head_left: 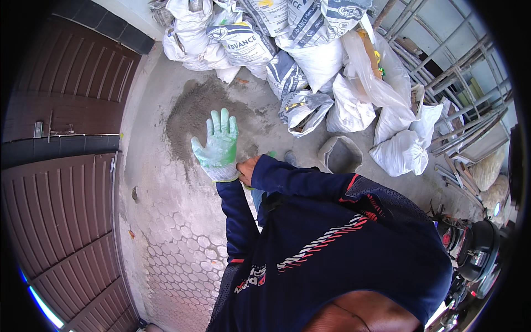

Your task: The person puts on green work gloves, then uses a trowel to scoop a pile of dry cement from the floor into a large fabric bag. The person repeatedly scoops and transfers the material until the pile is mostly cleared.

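My left hand (217, 145) wears a green-and-white coated work glove (223, 157), its fingers stretched up and spread apart. At the wrist, my bare right hand (247, 169) pinches the edge of the glove's knitted cuff (228, 175). The fingertips of that right hand are partly hidden behind the cuff. A small patch of green shows just beyond my right sleeve (298, 178); what it belongs to is hidden.
Stuffed white sacks (246, 47) are heaped at the far side. A grey bucket-like container (341, 155) stands before them, near a dark patch of sand or mix (191, 113). Brown metal doors (55, 216) line the left; poles (470, 88) and a motorcycle (475, 252) are right.
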A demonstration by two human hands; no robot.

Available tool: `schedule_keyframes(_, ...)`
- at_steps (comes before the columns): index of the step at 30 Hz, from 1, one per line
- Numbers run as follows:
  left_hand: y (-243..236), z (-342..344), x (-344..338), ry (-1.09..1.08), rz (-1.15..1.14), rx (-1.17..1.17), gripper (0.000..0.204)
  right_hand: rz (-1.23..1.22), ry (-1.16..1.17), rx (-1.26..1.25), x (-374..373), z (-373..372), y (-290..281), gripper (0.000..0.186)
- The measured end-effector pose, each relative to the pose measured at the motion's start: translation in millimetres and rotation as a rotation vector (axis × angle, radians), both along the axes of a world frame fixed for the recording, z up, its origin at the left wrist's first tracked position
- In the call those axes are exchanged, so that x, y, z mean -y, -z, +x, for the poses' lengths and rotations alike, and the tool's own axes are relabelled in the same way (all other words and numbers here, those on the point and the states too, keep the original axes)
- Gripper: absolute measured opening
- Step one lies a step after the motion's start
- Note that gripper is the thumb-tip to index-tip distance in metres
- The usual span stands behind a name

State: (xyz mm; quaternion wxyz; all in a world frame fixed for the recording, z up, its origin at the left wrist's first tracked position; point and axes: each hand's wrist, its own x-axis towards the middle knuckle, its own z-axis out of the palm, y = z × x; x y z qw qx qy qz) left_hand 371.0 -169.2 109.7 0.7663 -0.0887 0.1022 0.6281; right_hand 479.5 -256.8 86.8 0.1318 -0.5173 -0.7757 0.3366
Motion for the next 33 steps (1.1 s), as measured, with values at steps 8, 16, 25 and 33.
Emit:
schedule_keyframes(8,-13,-27,-11,-0.501,0.072,-0.485,0.053,0.103,-0.19,0.061,21,-12,-14,0.029)
schedule_keyframes(16,-14,2,12,-0.121,0.272,-0.033,0.064,0.026,-0.008,-0.178,16,5,-14,0.028)
schedule_keyframes(25,-65,-75,-39,-0.439,0.266,-0.439,0.057,0.272,-0.034,-0.221,-3,-41,-46,0.015)
schedule_keyframes(33,-52,-130,-47,-0.054,0.279,0.15,0.063,0.168,0.145,-0.348,-15,-130,-54,0.02)
